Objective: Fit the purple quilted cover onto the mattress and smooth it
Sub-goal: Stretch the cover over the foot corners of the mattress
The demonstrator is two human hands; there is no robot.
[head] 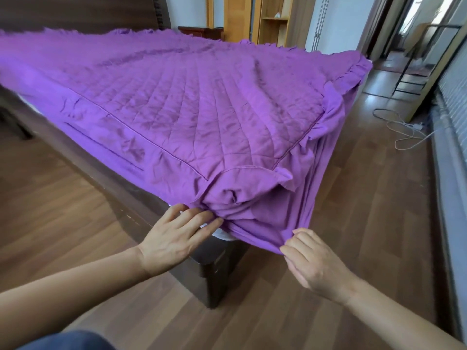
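Cover (189,102), purple and quilted: spread over the whole bed beyond both hands, creased close to them, flatter farther off. Bunched into thick folds at the near corner, right at the fingertips of the left hand (174,238). Skirt hanging loose beyond the right hand (316,261), frilled trim (336,79) twisted along that side.

Bed frame (209,274), dark wood: corner post directly below and between the hands.

Mattress (223,235): only a white sliver showing between the hands, under the bunched folds. Corner not yet seated, by the look of it.

Left hand: fingers straight, tips pressing into the folds at the corner, gripping nothing. Right hand: thumb and curled fingers pinching the cover's lower hem, fabric drawn taut. Hands apart, one on each side of the corner.

Risks, judged from here:
- Hem slipping out of so thin a pinch under tension, then springing back up over the corner.
- Too hard a tug dragging the far side loose or straining a seam.
- Folds trapped under the hem, leaving a lump hard to smooth afterwards.
- Left fingers caught between mattress and frame while tucking.
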